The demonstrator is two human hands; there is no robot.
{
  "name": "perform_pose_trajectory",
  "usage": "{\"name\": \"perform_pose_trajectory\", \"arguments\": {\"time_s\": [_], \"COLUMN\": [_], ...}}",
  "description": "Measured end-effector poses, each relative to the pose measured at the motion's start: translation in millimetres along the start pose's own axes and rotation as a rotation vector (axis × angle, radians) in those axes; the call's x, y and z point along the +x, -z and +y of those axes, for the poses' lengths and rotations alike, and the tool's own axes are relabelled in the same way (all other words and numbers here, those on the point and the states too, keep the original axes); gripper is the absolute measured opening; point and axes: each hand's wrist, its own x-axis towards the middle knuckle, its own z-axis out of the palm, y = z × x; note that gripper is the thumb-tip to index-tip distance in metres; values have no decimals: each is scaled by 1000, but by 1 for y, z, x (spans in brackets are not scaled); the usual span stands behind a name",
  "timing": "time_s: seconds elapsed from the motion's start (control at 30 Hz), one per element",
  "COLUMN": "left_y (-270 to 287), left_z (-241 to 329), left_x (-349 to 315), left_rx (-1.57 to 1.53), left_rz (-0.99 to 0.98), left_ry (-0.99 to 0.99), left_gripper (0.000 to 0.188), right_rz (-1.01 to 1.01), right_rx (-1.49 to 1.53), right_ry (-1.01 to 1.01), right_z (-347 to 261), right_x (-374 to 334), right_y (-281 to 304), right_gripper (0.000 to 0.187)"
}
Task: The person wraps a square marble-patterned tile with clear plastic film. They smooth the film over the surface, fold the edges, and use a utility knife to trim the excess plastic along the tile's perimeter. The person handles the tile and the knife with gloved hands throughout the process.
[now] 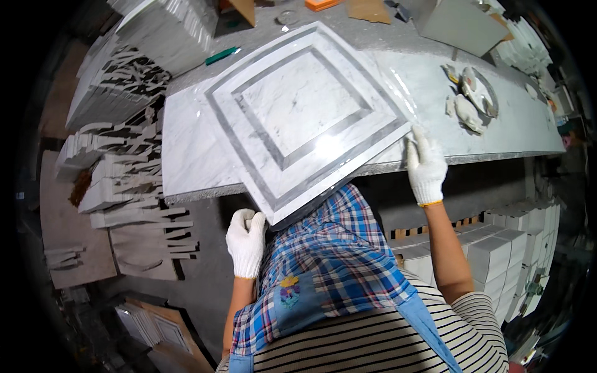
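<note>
A square white marble panel (305, 102) with two grey inlaid borders lies turned cornerwise on a white marble slab (196, 146). Its near corner juts past the slab's front edge, over my apron. My left hand (245, 242), in a white knit glove, is closed at that near corner, its fingers curled against the panel's edge. Stretched fingers of my gloved right hand (427, 168) meet the panel's right corner, and that hand looks open. Whatever lies under the panel's edge at either hand is hidden.
On the slab's right are a round dish (479, 93) with white smears and a crumpled whitish cloth (467, 115). A green bar (222, 56) lies behind the panel. Stacked stone strips (124, 180) stand at left; white boxes (494, 252) are below right.
</note>
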Motion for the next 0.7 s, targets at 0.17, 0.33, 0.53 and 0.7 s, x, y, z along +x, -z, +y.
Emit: {"name": "perform_pose_trajectory", "arguments": {"time_s": [0.17, 0.33, 0.53, 0.7], "left_y": [-2, -3, -1, 5], "left_z": [-5, -4, -2, 8], "left_x": [0, -2, 3, 0], "left_rx": [-14, -14, -130, -629], "left_rz": [-22, -142, -391, -482], "left_ry": [18, 96, 174, 309], "left_gripper": [36, 45, 47, 36], "right_rz": [-83, -117, -206, -178], "right_rx": [-2, -84, -98, -73], "right_ry": [11, 33, -17, 1], "right_z": [3, 4, 13, 8], "right_x": [1, 5, 1, -1], "right_y": [-4, -6, -10, -10], "right_gripper": [33, 33, 40, 43]}}
